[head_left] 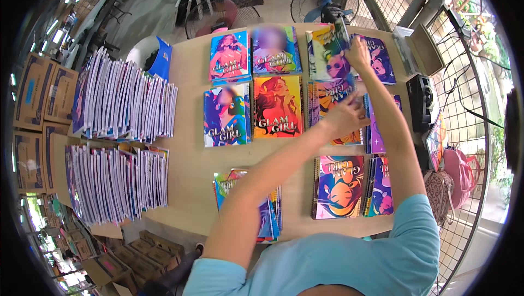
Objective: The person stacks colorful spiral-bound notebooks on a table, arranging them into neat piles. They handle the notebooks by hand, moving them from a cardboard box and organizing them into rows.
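Note:
My right hand [358, 57] reaches to the far side of the table, its fingers closed on the right edge of a spiral notebook [326, 55]. That notebook has a colourful illustrated cover, is smeared by motion and looks partly raised. Beside the hand lies a purple notebook [382, 58]. Below, my left hand [347, 117] hovers over or rests on an orange and purple notebook [327, 107]; its fingers are spread and hold nothing I can see. Another purple notebook [376, 132] lies partly under my right forearm.
More notebook piles lie on the table [188, 170], among them a red-orange one [277, 107] and a pink one [338, 187]. Two long rows of notebooks [123, 96] stand at the left beside cardboard boxes [33, 91]. Fans [327, 9] stand beyond the far edge; a black device [421, 102] sits right.

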A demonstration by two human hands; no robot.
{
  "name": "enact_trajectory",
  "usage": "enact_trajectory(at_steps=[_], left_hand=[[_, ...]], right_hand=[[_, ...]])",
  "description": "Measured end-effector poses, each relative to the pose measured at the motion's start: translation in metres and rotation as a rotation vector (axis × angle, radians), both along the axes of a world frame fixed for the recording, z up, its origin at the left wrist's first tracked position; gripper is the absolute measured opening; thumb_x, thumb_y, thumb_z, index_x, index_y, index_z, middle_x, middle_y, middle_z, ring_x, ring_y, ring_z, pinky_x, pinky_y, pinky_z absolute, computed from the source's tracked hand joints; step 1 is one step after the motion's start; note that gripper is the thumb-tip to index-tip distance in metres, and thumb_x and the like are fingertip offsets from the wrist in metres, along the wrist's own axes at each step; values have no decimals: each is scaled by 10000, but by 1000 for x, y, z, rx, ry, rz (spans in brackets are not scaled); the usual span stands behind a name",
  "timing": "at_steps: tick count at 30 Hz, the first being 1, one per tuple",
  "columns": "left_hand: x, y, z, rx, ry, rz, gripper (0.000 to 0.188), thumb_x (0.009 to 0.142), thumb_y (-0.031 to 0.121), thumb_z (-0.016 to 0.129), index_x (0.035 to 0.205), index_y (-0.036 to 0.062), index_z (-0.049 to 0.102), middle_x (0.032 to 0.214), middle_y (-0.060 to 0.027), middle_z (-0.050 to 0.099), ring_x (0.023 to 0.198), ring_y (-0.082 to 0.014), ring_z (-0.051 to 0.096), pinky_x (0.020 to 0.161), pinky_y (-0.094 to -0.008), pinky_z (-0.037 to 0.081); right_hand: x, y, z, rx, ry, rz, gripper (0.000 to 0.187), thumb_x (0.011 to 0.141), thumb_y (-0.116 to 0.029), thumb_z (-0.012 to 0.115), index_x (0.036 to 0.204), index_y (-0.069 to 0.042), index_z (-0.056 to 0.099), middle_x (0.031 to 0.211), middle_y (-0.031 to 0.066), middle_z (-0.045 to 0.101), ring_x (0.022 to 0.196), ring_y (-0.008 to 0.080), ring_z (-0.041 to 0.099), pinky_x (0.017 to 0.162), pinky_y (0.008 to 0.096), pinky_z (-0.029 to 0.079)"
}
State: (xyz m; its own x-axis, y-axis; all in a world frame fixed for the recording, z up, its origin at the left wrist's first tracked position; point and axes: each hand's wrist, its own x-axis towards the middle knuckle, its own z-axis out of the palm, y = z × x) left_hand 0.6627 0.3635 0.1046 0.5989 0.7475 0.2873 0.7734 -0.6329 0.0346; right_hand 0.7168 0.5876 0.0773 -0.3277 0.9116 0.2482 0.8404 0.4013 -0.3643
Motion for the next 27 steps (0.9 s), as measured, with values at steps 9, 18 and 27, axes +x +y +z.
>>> enact_trajectory(at_steps=[9,18,27], left_hand=[[-125,-320,102,-165,-1105,1133,216,955,171,457,1043,-5,545,829,-47,551,770,-114,551,730,-253,453],[-108,-410,-14,-561,-1926,1133,784,923,620,253,1418,12,248,1397,-110,377,1287,-174,347,1059,-315,289],[-23,-223,98,-280,-503,512,662,782,295,688,1362,118,420,1415,-154,344,1296,-351,333,1060,-473,262]], right_hand=[[74,-258,152,-21,967,422,579,860,-1,528,1398,-53,322,1225,151,550,1078,202,566,846,290,472],[16,-491,25,-596,656,393,802,783,-8,625,1431,-37,153,1308,184,367,1222,324,356,1030,448,308],[83,-205,9,-23,239,174,541,738,-199,709,1215,-61,497,1163,185,513,1058,374,501,892,448,427]])
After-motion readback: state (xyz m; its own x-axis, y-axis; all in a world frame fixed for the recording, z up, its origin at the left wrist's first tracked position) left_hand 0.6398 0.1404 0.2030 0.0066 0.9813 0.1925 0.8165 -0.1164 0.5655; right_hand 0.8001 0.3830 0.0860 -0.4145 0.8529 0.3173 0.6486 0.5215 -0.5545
